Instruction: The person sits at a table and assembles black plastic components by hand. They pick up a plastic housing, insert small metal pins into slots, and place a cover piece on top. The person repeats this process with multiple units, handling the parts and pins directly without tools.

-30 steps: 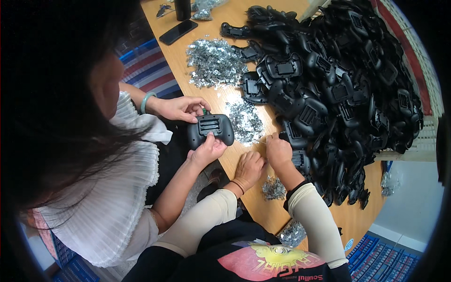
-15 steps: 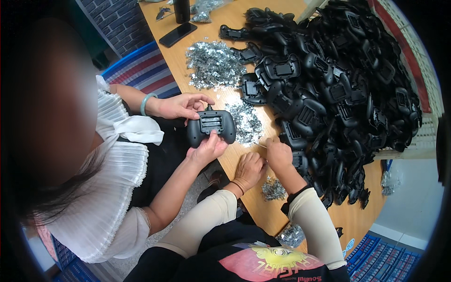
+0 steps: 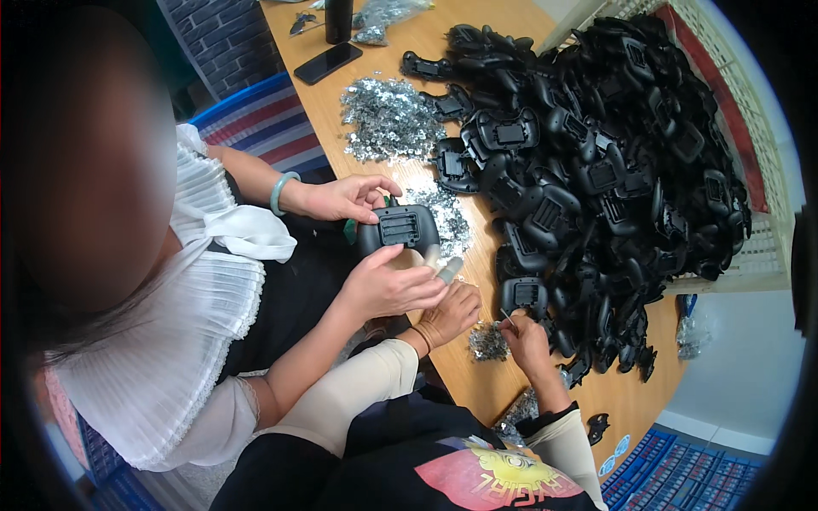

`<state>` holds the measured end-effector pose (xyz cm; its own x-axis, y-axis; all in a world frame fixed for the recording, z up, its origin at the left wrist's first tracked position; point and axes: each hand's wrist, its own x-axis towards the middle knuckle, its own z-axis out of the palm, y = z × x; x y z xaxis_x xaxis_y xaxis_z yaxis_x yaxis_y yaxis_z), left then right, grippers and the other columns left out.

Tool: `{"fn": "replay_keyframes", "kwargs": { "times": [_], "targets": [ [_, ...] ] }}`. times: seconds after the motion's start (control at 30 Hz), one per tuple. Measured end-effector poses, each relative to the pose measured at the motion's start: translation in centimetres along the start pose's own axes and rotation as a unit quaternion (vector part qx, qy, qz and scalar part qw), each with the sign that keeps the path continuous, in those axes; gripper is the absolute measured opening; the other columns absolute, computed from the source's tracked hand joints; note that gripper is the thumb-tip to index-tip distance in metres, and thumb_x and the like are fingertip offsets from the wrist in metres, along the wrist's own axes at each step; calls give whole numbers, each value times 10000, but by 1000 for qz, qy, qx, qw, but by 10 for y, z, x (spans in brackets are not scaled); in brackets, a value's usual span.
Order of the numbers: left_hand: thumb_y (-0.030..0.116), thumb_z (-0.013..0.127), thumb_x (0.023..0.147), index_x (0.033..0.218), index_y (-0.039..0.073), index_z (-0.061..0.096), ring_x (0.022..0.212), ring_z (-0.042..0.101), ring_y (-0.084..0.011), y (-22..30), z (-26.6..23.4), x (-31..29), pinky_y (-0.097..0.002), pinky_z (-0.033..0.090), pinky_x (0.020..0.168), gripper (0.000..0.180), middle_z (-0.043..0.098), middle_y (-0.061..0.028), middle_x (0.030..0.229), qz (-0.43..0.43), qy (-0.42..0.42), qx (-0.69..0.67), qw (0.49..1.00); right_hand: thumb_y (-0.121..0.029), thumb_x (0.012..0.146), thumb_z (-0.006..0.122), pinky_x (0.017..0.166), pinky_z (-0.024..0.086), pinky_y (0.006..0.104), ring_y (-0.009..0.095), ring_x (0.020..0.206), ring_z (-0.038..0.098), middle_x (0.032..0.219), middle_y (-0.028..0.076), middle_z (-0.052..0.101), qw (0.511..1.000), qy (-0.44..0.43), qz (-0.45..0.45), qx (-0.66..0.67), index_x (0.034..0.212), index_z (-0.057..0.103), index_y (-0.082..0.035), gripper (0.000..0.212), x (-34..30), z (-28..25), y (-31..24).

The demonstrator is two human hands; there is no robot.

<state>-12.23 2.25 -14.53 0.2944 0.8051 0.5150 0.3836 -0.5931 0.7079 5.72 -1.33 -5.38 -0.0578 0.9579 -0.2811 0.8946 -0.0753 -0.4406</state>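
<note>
My right hand [image 3: 530, 345] pinches a thin metal tool [image 3: 509, 318], probably tweezers, beside a small heap of shiny metal pieces [image 3: 489, 342]. Curled on the table just left of that heap, my left hand [image 3: 453, 313] keeps its fingers closed; whatever they hold is hidden. A black game controller shell [image 3: 523, 294] with a battery compartment lies just beyond my right hand. To my left, a co-worker's hands [image 3: 388, 285] hold another black controller shell [image 3: 400, 228], its battery compartment facing up.
Many black controller shells [image 3: 588, 170] are heaped against a pale crate [image 3: 763, 255]. Larger piles of metal pieces [image 3: 388, 119] lie along the left table edge, near a phone [image 3: 328, 64] and a dark cylinder [image 3: 338, 21]. Plastic bags [image 3: 520, 413] of parts sit near my body.
My right hand has moved away from my left, nearer to me, with the tool over the small heap. The co-worker's lower hand has shifted right, and that controller has moved slightly right.
</note>
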Motion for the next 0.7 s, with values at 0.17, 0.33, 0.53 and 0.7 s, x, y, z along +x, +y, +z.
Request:
{"fn": "replay_keyframes", "kwargs": {
  "times": [0.17,0.33,0.53,0.7],
  "targets": [
    [91,637,691,783,60,509,798,535,-249,-1,17,-11,-378,422,743,161,525,-58,805,20,-19,-11,1000,-96,771,603,677,484,386,338,743,620,795,185,628,997,38,31,55,859,629,-16,121,-19,21,16],
    [90,634,683,772,61,509,758,525,-256,0,20,-13,-371,434,699,157,511,-67,750,27,-48,-42,998,-65,770,603,639,486,348,294,683,627,751,165,633,995,57,35,72,876,624,0,126,-24,28,16],
    [111,623,698,789,81,527,770,520,-252,3,19,-15,-360,435,697,135,507,-64,761,40,-51,-55,996,-63,791,605,592,482,300,167,608,604,693,97,632,980,49,113,158,890,630,5,123,-26,36,27],
    [133,624,707,826,95,545,806,517,-244,4,16,-18,-355,429,715,148,506,-59,785,57,-86,-40,994,-44,795,605,570,462,263,109,600,554,682,40,599,980,48,119,153,878,625,5,99,-29,31,11]
  ]
}}
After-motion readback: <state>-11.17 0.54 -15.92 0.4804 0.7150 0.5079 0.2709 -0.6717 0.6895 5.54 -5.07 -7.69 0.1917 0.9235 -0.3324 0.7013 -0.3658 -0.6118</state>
